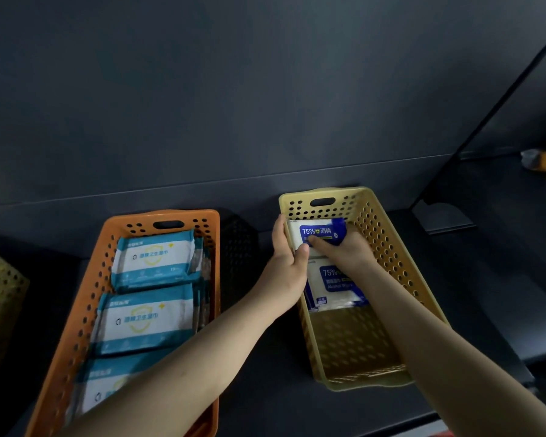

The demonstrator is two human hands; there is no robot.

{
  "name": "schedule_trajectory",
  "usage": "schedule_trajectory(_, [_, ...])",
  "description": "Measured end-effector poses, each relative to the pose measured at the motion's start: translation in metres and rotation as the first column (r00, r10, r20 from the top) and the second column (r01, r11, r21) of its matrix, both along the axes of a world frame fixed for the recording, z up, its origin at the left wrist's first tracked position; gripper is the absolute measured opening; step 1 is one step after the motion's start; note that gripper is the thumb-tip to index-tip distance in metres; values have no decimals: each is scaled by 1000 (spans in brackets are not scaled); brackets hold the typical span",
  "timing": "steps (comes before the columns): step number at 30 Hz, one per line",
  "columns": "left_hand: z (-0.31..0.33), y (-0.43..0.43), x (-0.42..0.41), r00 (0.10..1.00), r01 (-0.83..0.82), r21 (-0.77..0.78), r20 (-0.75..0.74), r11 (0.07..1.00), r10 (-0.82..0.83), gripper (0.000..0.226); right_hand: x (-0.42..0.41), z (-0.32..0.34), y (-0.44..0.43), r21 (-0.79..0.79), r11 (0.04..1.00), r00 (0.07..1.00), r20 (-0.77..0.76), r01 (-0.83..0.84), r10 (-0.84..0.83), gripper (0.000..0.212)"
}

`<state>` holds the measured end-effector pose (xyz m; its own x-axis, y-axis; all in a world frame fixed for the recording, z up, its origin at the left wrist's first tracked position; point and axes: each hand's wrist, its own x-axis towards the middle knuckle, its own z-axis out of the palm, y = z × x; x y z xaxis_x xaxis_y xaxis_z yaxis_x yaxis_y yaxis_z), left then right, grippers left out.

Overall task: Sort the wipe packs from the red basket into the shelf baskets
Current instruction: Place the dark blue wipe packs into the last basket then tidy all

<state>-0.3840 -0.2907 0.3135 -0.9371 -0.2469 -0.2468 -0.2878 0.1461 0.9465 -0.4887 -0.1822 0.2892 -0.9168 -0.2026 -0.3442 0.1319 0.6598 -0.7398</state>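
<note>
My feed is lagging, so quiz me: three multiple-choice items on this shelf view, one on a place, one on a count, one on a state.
1. Where is the blue 75% pack the hands are on?
A. orange basket
B. far end of the yellow basket
C. bare shelf

2. How many teal packs show their faces in the orange basket?
A. one
B. three
C. five

3. The near half of the yellow basket is:
A. empty
B. full of packs
C. covered by a lid

Answers: 1 B, left hand and right hand press it against the far wall. 2 B, three lie in a row. 3 A, its bare floor shows.
</note>
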Motion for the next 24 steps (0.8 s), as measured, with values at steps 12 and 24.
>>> schedule_trajectory(12, [6,0,4,1000,23,40,-22,999,-23,63,7,43,41,-46,994,889,453,96,-65,33])
schedule_trajectory(24, [5,2,3,999,-3,42,-37,999,5,63,37,23,29,144,988,998,41,-51,45,77])
